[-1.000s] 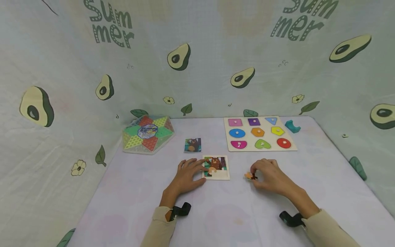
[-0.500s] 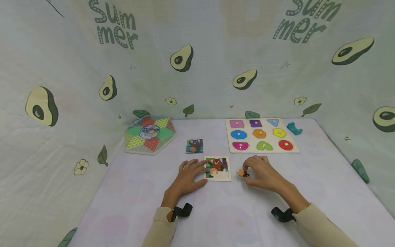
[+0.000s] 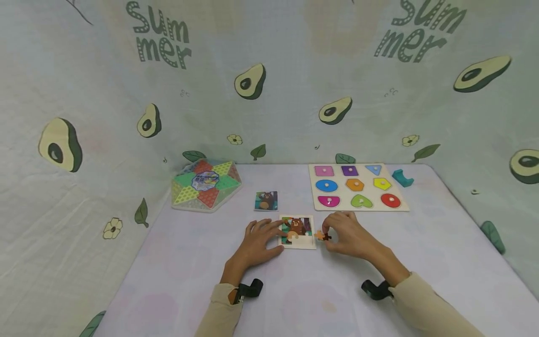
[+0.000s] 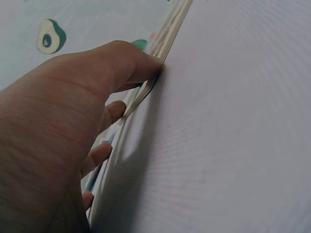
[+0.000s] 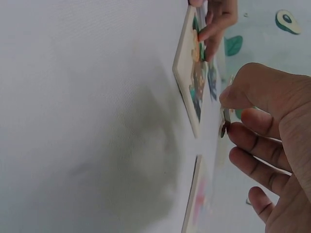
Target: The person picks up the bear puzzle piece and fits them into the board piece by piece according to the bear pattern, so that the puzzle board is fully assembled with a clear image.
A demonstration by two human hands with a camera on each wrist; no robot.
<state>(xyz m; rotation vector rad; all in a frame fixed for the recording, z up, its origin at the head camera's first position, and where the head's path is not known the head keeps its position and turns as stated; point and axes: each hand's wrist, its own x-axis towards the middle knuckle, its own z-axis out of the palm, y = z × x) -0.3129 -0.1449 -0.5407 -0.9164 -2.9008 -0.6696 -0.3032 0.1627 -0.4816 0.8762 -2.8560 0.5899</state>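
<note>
A small bear jigsaw puzzle board (image 3: 304,243) lies in the middle of the table, with a bare patch along its lower part. My left hand (image 3: 258,243) rests at the board's left side, fingers spread, the thumb near its lower edge. Between thumb and fingertips my right hand (image 3: 350,238) pinches an orange and brown jigsaw piece (image 3: 319,235) just right of the board. In the right wrist view that piece (image 5: 224,124) is seen edge-on, raised off the table. Behind the board lies a bear picture card (image 3: 266,201).
A wooden shape puzzle (image 3: 343,206) with knobbed pieces lies at the back right, a teal curved block (image 3: 403,178) beside it. At the back left sits a six-sided game box (image 3: 206,187). A printed cloth (image 3: 290,131) hangs behind the table.
My right hand has moved left with the jigsaw piece, close to the board's right edge. The left hand has stayed on the board. The head view has shifted slightly.
</note>
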